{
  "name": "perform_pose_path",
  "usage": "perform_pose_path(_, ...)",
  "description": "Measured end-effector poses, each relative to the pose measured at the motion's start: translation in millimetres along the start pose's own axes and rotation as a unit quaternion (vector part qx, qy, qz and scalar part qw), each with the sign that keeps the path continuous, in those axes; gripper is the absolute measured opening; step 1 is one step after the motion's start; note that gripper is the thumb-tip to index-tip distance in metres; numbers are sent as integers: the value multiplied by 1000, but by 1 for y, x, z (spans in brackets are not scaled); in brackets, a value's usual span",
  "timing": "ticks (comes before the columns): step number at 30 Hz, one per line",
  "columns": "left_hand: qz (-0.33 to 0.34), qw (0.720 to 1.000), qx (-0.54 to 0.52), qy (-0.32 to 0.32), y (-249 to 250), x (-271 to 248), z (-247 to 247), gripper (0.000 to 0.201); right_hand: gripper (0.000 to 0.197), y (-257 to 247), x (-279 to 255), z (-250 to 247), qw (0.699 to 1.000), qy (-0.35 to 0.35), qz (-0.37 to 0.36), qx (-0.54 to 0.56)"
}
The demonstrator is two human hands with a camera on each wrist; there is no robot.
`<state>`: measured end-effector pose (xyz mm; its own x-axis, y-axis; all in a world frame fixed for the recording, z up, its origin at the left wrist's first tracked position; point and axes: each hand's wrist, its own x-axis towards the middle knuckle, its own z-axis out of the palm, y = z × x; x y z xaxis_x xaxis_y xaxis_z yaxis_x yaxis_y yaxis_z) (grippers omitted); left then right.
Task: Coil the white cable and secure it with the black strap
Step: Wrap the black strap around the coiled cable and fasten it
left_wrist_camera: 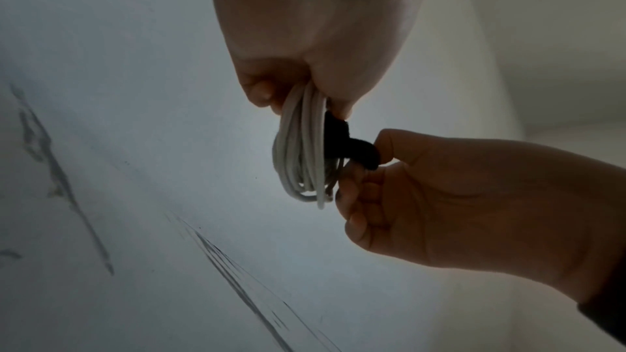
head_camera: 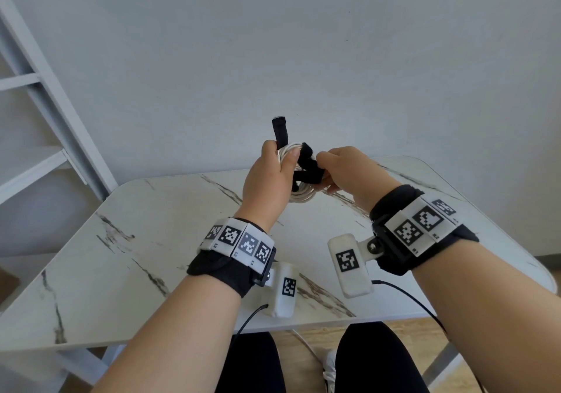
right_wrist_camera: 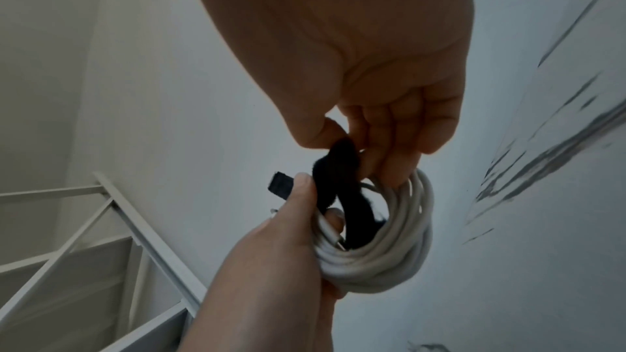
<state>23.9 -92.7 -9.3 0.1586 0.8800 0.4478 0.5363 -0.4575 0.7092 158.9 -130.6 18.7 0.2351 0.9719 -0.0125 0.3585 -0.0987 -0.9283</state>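
Gripping the coiled cable (head_camera: 299, 198), left hand (head_camera: 268, 180) is risking loops springing loose while right hand (head_camera: 349, 171) is pinching the slack strap (head_camera: 306, 164).

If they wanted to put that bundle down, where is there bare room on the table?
Bare marble table lies left of the left hand and ahead, toward the wall. It is crowded only mid-air, where both hands hold the white cable and black strap.

Head view looking down from above, wrist views close under each palm, all sharing the cable coil (head_camera: 299, 180).
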Motion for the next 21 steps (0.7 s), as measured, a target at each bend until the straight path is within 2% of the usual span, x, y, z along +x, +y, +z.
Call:
perform_pose_path(4,-28,999,-31,3,-2,2,-3,34,9,3,-2,-3,999,-31,-22,18)
perform_pose_path(9,-49,996,-70,13,-4,4,-6,31,24,4,-2,-7,995,-40,-7,95)
perform_pose_path(13,-89,987,-124,53,-9,10,-9,38,14,5,-7,-9,987,-70,-23,146)
perform_pose_path(16,-123,976,-163,75,-13,15,-12,40,7,10,-6,-7,987,-48,-32,151)
perform_pose_path(18,-146,965,-199,86,-13,17,-13,41,9,12,-3,-3,993,-14,-33,116)
perform_pose_path(21,-169,952,-233,105,-10,18,-12,36,2,15,1,5,997,14,-17,71)
